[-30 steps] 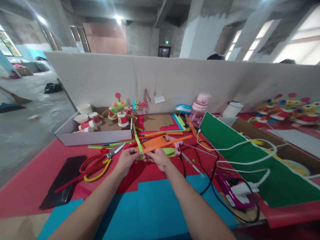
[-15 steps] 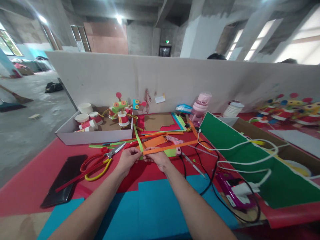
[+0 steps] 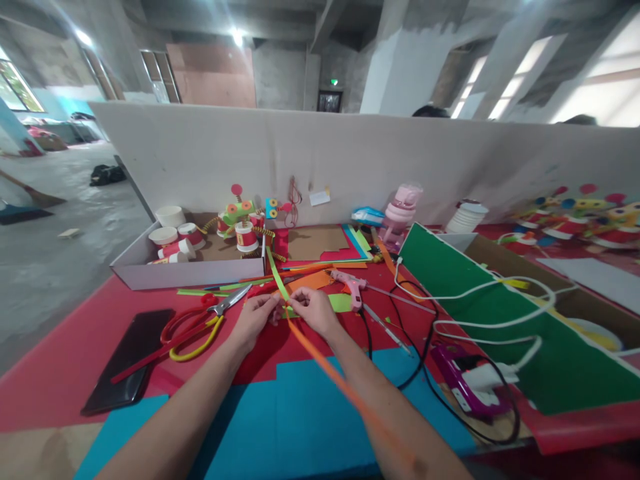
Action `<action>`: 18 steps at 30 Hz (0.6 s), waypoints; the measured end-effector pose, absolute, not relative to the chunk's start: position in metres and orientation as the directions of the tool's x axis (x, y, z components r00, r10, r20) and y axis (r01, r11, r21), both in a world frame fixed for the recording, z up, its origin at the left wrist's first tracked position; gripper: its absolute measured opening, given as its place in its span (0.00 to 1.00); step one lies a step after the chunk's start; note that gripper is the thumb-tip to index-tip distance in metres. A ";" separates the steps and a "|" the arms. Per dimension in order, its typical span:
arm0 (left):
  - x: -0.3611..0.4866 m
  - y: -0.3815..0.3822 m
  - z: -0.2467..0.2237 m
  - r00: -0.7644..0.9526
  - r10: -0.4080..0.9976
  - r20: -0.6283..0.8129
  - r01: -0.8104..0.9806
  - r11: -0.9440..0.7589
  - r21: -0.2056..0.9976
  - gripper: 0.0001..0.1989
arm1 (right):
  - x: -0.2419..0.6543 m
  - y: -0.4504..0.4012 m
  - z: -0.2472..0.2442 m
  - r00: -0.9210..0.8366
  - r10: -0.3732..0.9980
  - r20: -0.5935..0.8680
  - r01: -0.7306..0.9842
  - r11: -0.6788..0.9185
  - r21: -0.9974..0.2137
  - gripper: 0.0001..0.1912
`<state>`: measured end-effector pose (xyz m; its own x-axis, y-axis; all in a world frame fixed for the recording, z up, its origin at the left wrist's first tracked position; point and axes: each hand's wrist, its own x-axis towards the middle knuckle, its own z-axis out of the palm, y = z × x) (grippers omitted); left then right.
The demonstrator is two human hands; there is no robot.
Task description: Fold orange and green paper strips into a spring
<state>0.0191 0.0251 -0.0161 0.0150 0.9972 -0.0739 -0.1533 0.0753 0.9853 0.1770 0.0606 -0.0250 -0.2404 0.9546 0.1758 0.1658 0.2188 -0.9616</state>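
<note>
My two hands meet over the red table. My left hand [image 3: 259, 319] is closed in a pinch where a light green paper strip [image 3: 277, 272] and an orange paper strip [image 3: 320, 358] cross. Fingers of my right hand [image 3: 314, 309] pinch the green strip just above that crossing. The green strip points away from me; the orange one runs toward me, blurred, over my right forearm. Fingers partly hide the joint. Left of my hands lie scissors [image 3: 220, 320] with red and yellow handles. A pink glue gun [image 3: 353, 285] rests beyond my right hand.
A phone [image 3: 127, 360] lies at left under a red strip. Behind stands a white box [image 3: 195, 275] with paper cups and a cup figure. On the right are a green-sided box [image 3: 480, 327], white cables and a purple power strip [image 3: 457, 380]. Blue sheets [image 3: 310, 413] lie in front.
The orange strip has swung from pointing right to running toward me over my right forearm. My right hand has shifted up slightly and now pinches the green strip.
</note>
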 end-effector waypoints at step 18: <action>0.028 0.023 -0.015 -0.008 0.998 0.059 -0.153 -0.060 0.986 0.15 | 0.172 0.051 -0.016 -0.344 0.925 -0.163 -0.397 -0.301 -0.867 0.22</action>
